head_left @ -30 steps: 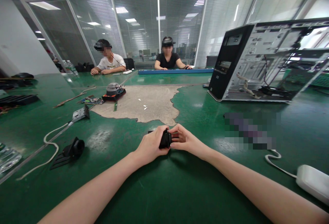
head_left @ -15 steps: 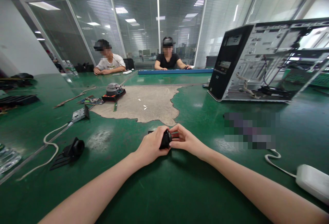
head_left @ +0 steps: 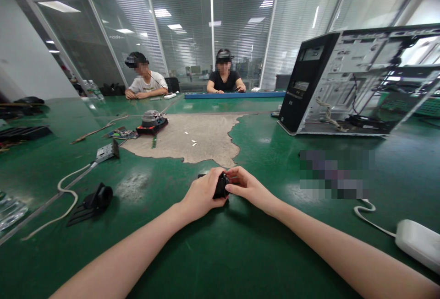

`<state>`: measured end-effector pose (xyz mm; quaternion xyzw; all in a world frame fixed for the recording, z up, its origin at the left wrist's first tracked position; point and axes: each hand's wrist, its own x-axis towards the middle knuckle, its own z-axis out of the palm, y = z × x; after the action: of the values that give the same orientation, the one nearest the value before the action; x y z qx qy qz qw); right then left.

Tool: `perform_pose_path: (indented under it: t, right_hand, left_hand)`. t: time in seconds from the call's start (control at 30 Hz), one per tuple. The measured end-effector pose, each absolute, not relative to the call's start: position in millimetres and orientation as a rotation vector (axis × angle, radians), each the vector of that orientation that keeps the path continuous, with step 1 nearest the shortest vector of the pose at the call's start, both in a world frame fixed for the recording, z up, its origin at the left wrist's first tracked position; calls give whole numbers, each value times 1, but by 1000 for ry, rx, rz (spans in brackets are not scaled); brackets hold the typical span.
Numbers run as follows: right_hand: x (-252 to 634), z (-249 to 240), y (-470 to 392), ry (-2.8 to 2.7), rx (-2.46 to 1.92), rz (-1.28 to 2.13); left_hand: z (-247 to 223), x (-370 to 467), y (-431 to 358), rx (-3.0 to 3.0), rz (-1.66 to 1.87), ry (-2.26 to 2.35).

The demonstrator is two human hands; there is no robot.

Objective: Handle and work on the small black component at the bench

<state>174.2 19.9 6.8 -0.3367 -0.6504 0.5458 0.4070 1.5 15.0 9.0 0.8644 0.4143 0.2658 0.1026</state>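
Note:
Over the green tabletop, my left hand point(head_left: 203, 192) wraps round a small black object point(head_left: 220, 188) with a round, ring-like end; most of it is hidden, so its kind cannot be made out. My right hand point(head_left: 245, 183) has its thumb and curled fingertips on that round end, from the right side. To the left of my hands, a black plastic part with a round duct-like end point(head_left: 99, 198) lies on the table.
An opened computer case point(head_left: 312, 88) stands at the right. A heatsink-like part point(head_left: 151, 120), a metal drive bracket point(head_left: 107, 151) and a circuit board point(head_left: 123, 134) lie at left. A white power strip point(head_left: 417, 244) is near right. Two people sit across the table.
My right thumb and fingers have shifted slightly on the round end of the black object; my left hand stays put. Across the table, one person's hand has moved inward.

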Motion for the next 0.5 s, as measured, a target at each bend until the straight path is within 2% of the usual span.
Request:
perform_pose_path:
  t: [0.2,0.5]
  right_hand:
    - [178,11,15,-1688,-788,1436]
    - [174,9,17,-1666,-829,1351]
  left_hand:
    - [8,1,15,2560,749,1233]
    - [9,2,15,2556,778,1222]
